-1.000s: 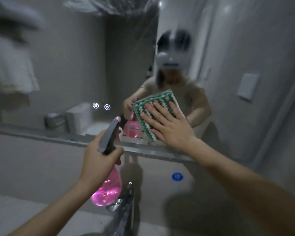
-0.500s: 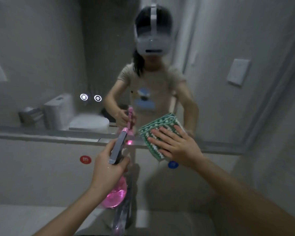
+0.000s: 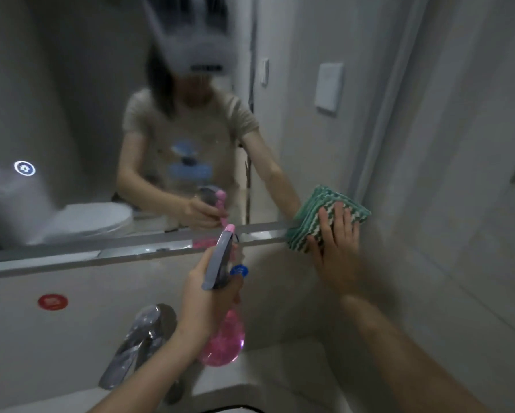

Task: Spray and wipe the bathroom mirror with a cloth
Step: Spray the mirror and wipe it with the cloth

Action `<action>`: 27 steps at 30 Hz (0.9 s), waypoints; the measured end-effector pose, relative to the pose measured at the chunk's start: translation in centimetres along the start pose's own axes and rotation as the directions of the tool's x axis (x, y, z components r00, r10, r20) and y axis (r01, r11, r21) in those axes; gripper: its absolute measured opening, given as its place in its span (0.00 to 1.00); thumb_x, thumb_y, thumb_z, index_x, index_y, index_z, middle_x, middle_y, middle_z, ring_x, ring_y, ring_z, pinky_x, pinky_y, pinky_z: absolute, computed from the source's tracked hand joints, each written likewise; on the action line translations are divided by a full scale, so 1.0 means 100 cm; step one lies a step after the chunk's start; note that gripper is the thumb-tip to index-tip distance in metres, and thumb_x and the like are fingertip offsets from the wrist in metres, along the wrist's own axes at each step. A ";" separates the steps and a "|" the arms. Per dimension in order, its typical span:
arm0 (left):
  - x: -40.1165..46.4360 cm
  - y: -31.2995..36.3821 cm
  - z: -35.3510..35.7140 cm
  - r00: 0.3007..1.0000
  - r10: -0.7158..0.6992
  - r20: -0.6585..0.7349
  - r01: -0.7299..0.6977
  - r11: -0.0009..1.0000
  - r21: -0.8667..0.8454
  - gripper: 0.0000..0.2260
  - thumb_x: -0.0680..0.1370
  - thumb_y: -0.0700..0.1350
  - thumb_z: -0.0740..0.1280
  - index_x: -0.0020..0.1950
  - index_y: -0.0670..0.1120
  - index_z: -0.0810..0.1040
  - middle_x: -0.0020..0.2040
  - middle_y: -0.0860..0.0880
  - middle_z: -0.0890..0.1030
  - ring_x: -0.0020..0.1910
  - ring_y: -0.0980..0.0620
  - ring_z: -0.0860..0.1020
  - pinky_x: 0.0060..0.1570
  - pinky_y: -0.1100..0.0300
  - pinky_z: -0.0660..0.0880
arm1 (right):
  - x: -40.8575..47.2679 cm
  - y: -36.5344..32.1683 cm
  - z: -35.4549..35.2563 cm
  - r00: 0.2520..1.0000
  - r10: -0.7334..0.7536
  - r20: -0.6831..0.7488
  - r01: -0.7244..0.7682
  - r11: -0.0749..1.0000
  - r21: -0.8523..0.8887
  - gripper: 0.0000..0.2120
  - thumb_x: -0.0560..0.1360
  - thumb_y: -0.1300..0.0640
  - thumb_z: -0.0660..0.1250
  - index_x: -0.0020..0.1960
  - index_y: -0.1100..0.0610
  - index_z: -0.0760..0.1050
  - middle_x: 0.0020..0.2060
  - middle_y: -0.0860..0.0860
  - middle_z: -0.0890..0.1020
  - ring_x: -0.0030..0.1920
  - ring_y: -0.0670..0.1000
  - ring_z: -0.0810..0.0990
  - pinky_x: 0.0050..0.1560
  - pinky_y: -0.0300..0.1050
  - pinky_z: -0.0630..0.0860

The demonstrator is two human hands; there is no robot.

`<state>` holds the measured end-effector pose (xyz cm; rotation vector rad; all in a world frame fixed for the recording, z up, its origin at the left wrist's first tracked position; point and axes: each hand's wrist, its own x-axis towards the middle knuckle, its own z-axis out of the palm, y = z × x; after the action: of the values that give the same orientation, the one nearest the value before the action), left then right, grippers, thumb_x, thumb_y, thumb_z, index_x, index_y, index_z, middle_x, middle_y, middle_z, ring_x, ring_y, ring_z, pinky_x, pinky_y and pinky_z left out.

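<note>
At the mirror's (image 3: pixel 71 114) lower right corner, the right hand (image 3: pixel 335 251) lies flat and spread, fingers extended, palm pressing a folded green-and-white cloth (image 3: pixel 312 217) against the surface. The cloth straddles the bottom frame ledge (image 3: pixel 149 247) right where mirror meets the side wall (image 3: pixel 458 204); whether it's on glass or already on the wall I can't tell. The left hand (image 3: pixel 204 299) is wrapped closed around the neck of a pink spray bottle (image 3: pixel 225 338), grey trigger head (image 3: pixel 220 260) pointing up toward the glass. The bottle hangs over the worktop (image 3: pixel 265 383), just right of the chrome faucet (image 3: pixel 137 341).

Judgement: wiping step, working the bottom edge.

Risks from here:
- The cloth is held by palm pressure only, with no grip. If pressure eases, or the cloth catches on the ledge lip, it likely drops onto the worktop or into the basin.
- Running off the mirror edge onto the wall would leave the corner strip unwiped.
- The bottle nozzle sits close to the ledge. An accidental trigger squeeze would wet the frame or the lit touch icons (image 3: pixel 24 168) at the mirror's left.
- The left arm passes right above the faucet. Swinging the bottle down could knock it.

Writing: nothing readable. A red round sticker (image 3: pixel 52 301) on the wall panel below the mirror has white marks, too blurred to read. A blue sticker (image 3: pixel 239 270) shows behind the bottle head, mostly hidden. The two mirror icons are symbols, not text. No label is visible on the bottle.
</note>
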<state>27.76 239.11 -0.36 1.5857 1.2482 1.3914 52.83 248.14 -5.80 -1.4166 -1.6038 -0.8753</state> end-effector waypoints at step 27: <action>-0.070 -0.015 -0.312 0.874 -0.007 -0.486 0.004 1.000 -0.007 0.11 0.70 0.29 0.67 0.42 0.45 0.75 0.30 0.33 0.72 0.29 0.45 0.72 0.33 0.51 0.72 | 0.023 -0.404 0.033 0.976 -0.211 0.053 0.198 0.961 0.191 0.30 0.80 0.48 0.50 0.78 0.51 0.42 0.77 0.54 0.47 0.76 0.55 0.37 0.72 0.64 0.38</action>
<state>-2.73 229.86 2.25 1.2583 1.5266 1.8634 12.25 246.75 -4.65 -1.1799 -1.8617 -0.7748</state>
